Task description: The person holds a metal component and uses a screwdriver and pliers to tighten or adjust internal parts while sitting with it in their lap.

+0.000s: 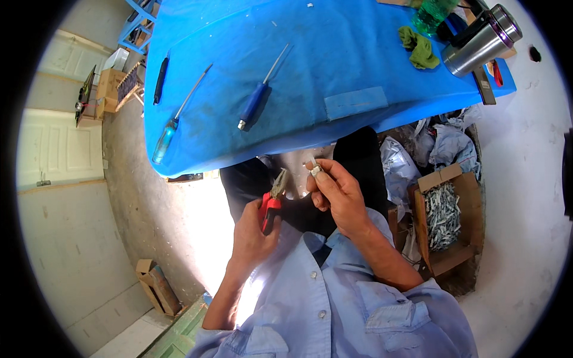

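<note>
My left hand (255, 235) is wrapped round the red and black handles of a pair of pliers (278, 185), whose metal jaws point up and away from me. To its right, my right hand (339, 194) pinches a small whitish metal part (315, 169) between thumb and fingertips; its exact kind is too small to make out. Pliers and part are apart, both held over my lap just short of the table's near edge.
On the blue-covered table (334, 48) lie two screwdrivers (255, 102) (166, 140) and a black pen-like tool (161, 80). A steel flask (477, 45) and green cloth (419, 48) are at the far right. Below, a cardboard box (471, 250) holds many small metal pieces (442, 216).
</note>
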Demonstrator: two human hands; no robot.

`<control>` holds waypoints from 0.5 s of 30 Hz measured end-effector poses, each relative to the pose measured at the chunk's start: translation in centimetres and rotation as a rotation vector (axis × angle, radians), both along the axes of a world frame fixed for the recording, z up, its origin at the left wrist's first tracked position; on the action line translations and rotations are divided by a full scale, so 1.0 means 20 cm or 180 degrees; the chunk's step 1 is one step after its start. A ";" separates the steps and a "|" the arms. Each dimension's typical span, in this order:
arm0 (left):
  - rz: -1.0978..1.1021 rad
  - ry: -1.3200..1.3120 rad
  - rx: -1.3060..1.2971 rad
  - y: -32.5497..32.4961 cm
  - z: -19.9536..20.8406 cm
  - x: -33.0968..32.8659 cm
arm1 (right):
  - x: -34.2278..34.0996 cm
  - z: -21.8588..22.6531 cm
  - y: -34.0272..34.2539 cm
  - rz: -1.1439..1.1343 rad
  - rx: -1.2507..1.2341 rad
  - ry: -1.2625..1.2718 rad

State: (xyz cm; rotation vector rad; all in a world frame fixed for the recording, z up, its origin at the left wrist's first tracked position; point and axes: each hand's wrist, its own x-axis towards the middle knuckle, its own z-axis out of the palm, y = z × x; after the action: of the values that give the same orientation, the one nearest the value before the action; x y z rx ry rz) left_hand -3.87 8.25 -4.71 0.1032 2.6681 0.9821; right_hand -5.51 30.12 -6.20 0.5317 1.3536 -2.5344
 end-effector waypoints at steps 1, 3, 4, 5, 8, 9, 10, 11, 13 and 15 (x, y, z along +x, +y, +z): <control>-0.0028 -0.0052 0.0142 0.00 0.00 0.01 | 0.00 0.00 0.00 0.0004 0.0028 0.0096; -0.0077 -0.0158 0.0408 0.00 -0.01 0.03 | 0.02 -0.01 0.00 0.0021 0.0064 0.0286; -0.0147 -0.0311 0.0451 -0.01 0.00 0.04 | 0.02 -0.01 0.00 0.0053 0.0096 0.0298; -0.0231 -0.0460 0.0496 -0.01 0.01 0.03 | 0.02 -0.01 0.01 0.0073 0.0132 0.0314; -0.0463 -0.0540 0.0299 0.01 0.06 0.03 | 0.02 0.00 0.01 0.0147 0.0216 0.0349; -0.0535 -0.0506 0.0179 0.02 0.07 0.03 | 0.02 0.01 0.01 0.0177 0.0240 0.0357; -0.0554 -0.0552 0.0204 0.03 0.08 0.03 | 0.02 0.01 0.02 0.0189 0.0258 0.0396; -0.0568 -0.0597 0.0227 0.03 0.08 0.03 | 0.02 0.02 0.02 0.0206 0.0273 0.0435; -0.0552 -0.0679 0.0271 0.03 0.09 0.05 | 0.02 0.02 0.01 0.0227 0.0290 0.0514; -0.0506 -0.0747 0.0318 0.03 0.09 0.05 | 0.03 0.01 0.02 0.0223 0.0302 0.0598</control>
State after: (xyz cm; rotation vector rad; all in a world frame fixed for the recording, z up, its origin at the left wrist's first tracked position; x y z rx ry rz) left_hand -2.89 8.89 -2.89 0.2048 2.3598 1.0087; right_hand -4.99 30.51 -5.98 0.2624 1.5338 -2.5259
